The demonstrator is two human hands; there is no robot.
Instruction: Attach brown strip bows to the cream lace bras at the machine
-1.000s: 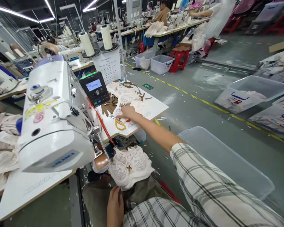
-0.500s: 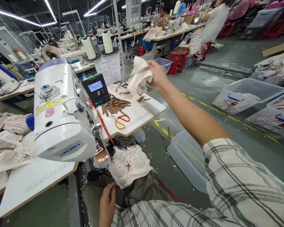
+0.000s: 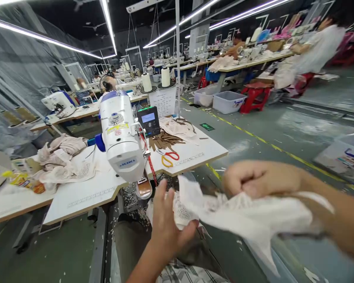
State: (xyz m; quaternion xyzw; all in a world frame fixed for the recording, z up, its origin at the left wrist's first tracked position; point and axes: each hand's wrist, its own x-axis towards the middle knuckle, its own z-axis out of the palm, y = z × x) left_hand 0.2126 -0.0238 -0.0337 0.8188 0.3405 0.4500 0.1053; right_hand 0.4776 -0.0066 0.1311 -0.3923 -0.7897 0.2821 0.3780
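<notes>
My right hand (image 3: 255, 179) grips a white lace bra (image 3: 244, 220), smeared by motion, its cloth hanging over and below the fist. Fingers spread, my left hand (image 3: 168, 224) is raised over my lap, just left of that bra and holding nothing. Behind it a second lace bra (image 3: 181, 210) lies on my lap, partly hidden by the hand. Beyond my hands stands a white sewing machine (image 3: 120, 137). On the worktable (image 3: 200, 155) to its right are scissors (image 3: 169, 158) with red and yellow handles, a heap of brown strips (image 3: 166, 139) and another pale bra (image 3: 179, 127).
A pile of pale garments (image 3: 66, 153) rests left of the machine. A control panel (image 3: 148, 121) and two thread cones (image 3: 165, 77) stand behind. Plastic bins (image 3: 228, 103) and a red stool (image 3: 257, 96) sit on the floor, and a person (image 3: 327, 43) works at the far right.
My right hand has brought the bra from above the worktable down and toward me. My left hand has risen from my lap and spread its fingers. The view has turned and tilted upward.
</notes>
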